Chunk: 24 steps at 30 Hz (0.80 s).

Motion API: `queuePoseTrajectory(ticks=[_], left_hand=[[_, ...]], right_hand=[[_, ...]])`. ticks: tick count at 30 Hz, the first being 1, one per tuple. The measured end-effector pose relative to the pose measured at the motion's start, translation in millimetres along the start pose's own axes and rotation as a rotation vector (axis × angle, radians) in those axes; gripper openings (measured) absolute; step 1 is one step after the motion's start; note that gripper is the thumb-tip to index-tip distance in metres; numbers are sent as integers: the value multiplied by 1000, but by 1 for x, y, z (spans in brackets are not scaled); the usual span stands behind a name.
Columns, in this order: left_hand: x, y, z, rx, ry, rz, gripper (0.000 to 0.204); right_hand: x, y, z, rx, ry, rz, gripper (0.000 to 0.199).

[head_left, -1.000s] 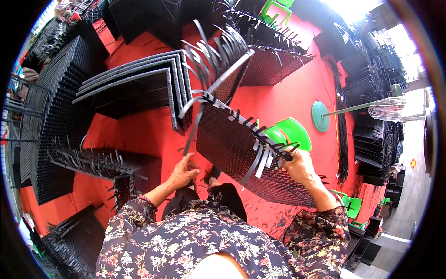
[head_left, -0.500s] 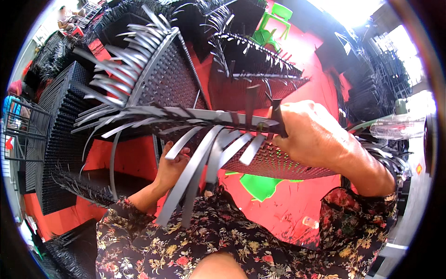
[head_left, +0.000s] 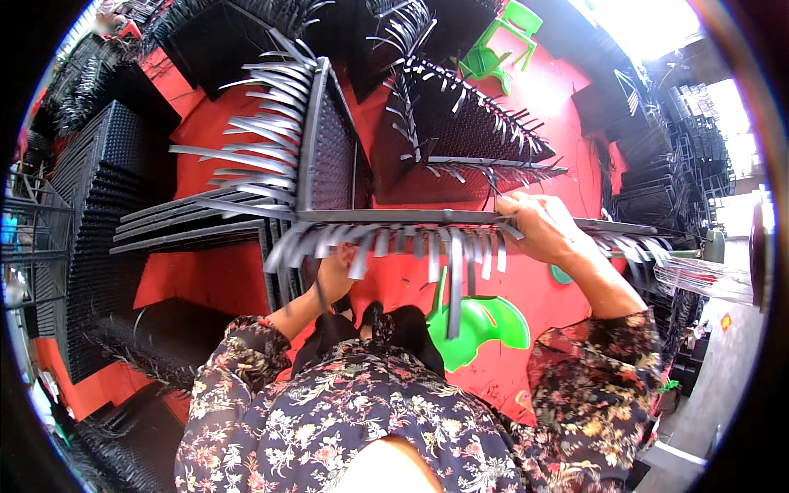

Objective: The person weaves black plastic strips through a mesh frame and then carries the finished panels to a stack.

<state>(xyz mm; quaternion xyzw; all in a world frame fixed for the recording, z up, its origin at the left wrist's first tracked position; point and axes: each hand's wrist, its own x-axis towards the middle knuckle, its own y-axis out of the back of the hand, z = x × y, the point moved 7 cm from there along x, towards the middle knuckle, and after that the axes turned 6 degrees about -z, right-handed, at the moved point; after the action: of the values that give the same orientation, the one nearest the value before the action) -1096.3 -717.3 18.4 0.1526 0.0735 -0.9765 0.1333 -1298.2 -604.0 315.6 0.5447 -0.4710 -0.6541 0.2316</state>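
Note:
A black woven frame lies across in front of me, its long rail nearly level. Loose flat grey-black strips hang in a row from that rail. At the rail's right part, my right hand is closed, pinching what looks like a dark strip end; a thin dark piece sticks up beside its fingers. My left hand is below the rail on the left, behind the hanging strips, its fingers partly hidden. A second woven face with strips fanning leftward stands up from the rail's left end.
Another woven piece with bristling strips stands beyond on the red floor. A green plastic chair is by my feet, another green chair far off. Stacked black panels fill the left; a fan stands right.
The frame's rail has levelled out and the strips on it hang shorter in view. My right hand has moved slightly right and down, still at the rail; my left hand has shifted right.

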Motion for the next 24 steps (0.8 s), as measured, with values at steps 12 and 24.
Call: queuePoseTrajectory(ticks=[12,24], left_hand=[[26,51,-40,-117,403,184,68],[125,47,96,-64,177,336,34]], right_hand=[[68,-321,197,-15,-298,215,10],[77,-226,143,237,34,157,22]])
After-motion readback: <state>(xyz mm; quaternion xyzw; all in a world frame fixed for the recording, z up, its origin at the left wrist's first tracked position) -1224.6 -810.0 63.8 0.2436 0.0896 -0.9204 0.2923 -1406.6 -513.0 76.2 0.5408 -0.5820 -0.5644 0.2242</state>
